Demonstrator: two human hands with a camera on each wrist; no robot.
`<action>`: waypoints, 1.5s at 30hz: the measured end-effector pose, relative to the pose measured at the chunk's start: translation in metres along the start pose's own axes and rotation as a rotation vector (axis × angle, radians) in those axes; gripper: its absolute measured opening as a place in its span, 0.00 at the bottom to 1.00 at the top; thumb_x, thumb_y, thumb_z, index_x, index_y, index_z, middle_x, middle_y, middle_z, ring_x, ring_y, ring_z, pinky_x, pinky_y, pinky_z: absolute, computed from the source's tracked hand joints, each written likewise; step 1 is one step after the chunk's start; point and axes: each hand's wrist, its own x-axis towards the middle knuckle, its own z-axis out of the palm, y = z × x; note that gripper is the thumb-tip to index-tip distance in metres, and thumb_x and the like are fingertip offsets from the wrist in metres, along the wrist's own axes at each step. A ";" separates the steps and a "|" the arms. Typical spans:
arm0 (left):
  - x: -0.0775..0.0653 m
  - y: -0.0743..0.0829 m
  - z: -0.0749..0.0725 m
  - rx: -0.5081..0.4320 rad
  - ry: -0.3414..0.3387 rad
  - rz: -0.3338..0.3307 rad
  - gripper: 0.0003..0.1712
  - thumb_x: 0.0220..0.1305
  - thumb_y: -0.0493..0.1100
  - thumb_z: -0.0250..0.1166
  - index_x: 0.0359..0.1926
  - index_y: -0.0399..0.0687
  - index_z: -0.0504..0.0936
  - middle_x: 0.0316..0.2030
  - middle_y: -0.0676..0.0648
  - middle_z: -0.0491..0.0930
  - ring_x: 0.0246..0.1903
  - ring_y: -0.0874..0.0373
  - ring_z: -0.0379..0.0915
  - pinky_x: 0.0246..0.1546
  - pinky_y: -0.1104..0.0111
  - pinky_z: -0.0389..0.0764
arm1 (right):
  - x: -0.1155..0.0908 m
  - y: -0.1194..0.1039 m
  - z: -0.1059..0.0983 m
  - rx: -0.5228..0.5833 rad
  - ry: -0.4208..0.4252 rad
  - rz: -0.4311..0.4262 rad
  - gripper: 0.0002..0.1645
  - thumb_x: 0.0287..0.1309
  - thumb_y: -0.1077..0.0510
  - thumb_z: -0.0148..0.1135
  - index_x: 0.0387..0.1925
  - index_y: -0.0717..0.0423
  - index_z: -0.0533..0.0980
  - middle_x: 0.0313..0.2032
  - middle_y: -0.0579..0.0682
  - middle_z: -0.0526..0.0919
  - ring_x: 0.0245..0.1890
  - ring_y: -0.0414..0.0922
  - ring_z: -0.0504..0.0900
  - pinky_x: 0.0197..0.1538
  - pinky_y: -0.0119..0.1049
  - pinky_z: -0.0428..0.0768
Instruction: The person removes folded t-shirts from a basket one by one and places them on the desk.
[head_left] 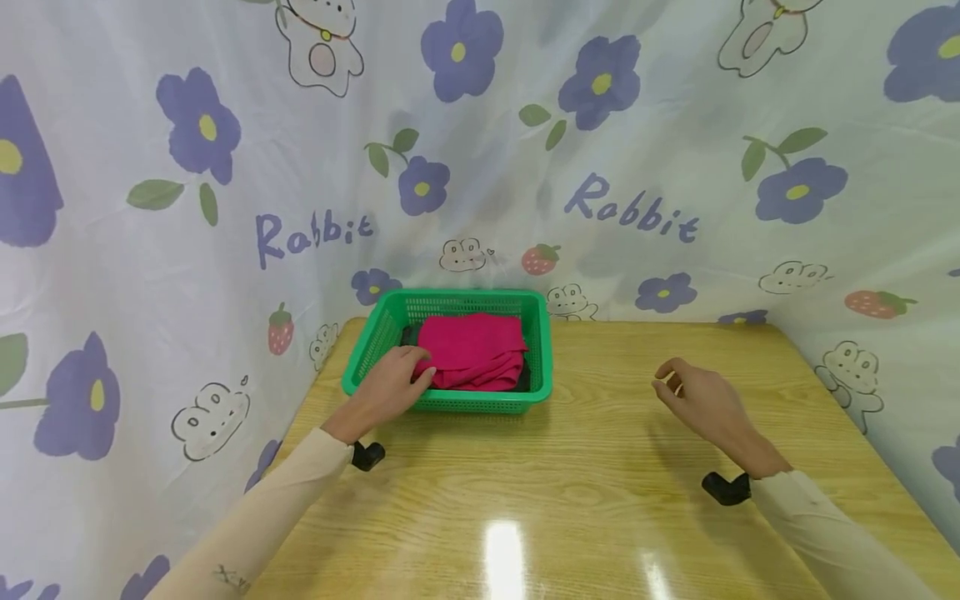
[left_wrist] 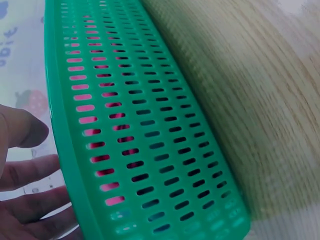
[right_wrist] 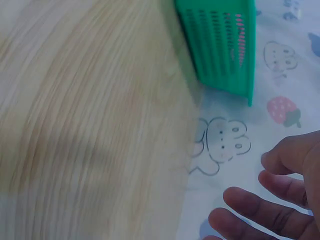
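Evidently we have the left hand (head_left: 390, 385) reaching over the near left rim, thumb apart from its loosely bent fingers, with no grip that we can make out. The right hand (head_left: 708, 402) hovers well apart to the right, fingers relaxed, holding nothing. Just beyond the left hand lies the pink cloth (head_left: 474, 340), loosely folded inside the green basket (head_left: 546, 350), with some dark material (head_left: 409, 335) below it. The basket stands at the far left of the worktop (head_left: 585, 475), before a patterned curtain (head_left: 495, 221).

As for progress, we judge the work on the cloth to be barely begun: it lies wholly within the basket, and we see no piece outside it. Lifting or unfolding it, if wanted, is not yet done. One moment alone cannot rule out that the cloth was only just laid in.

We cannot tell whether the left fingertips touch the cloth; in the left wrist view the basket wall covers their ends, and pink shows only through the slots. The dark material is mostly covered, so we cannot say what it is. In the right wrist view the basket is cut off at the top, and the right hand at the edge.
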 end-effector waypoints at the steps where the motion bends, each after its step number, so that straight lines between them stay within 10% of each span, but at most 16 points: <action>1: 0.001 -0.001 0.000 -0.009 0.000 -0.008 0.18 0.76 0.44 0.62 0.55 0.33 0.82 0.53 0.37 0.82 0.54 0.41 0.77 0.53 0.50 0.80 | 0.001 -0.001 0.001 0.015 0.002 -0.001 0.15 0.75 0.49 0.60 0.48 0.57 0.79 0.32 0.49 0.86 0.24 0.39 0.81 0.22 0.36 0.75; 12: 0.005 -0.007 -0.007 -0.106 -0.008 -0.090 0.12 0.75 0.42 0.63 0.51 0.38 0.83 0.38 0.45 0.84 0.30 0.55 0.72 0.34 0.59 0.75 | 0.020 -0.020 0.014 0.180 -0.021 0.010 0.15 0.74 0.47 0.62 0.48 0.54 0.80 0.34 0.48 0.86 0.28 0.40 0.83 0.28 0.39 0.79; 27: 0.009 -0.023 -0.015 -0.220 -0.063 -0.207 0.15 0.78 0.45 0.60 0.54 0.38 0.81 0.44 0.42 0.85 0.46 0.47 0.81 0.48 0.50 0.81 | 0.047 -0.056 0.034 0.302 -0.078 0.033 0.14 0.73 0.47 0.63 0.48 0.52 0.81 0.36 0.48 0.87 0.27 0.40 0.81 0.30 0.40 0.79; 45: 0.024 -0.027 -0.016 -0.290 -0.096 -0.271 0.15 0.78 0.46 0.59 0.54 0.41 0.82 0.46 0.42 0.84 0.43 0.49 0.80 0.42 0.53 0.81 | 0.071 -0.090 0.041 0.369 -0.077 0.020 0.15 0.71 0.44 0.63 0.49 0.49 0.80 0.40 0.48 0.87 0.31 0.43 0.83 0.34 0.41 0.81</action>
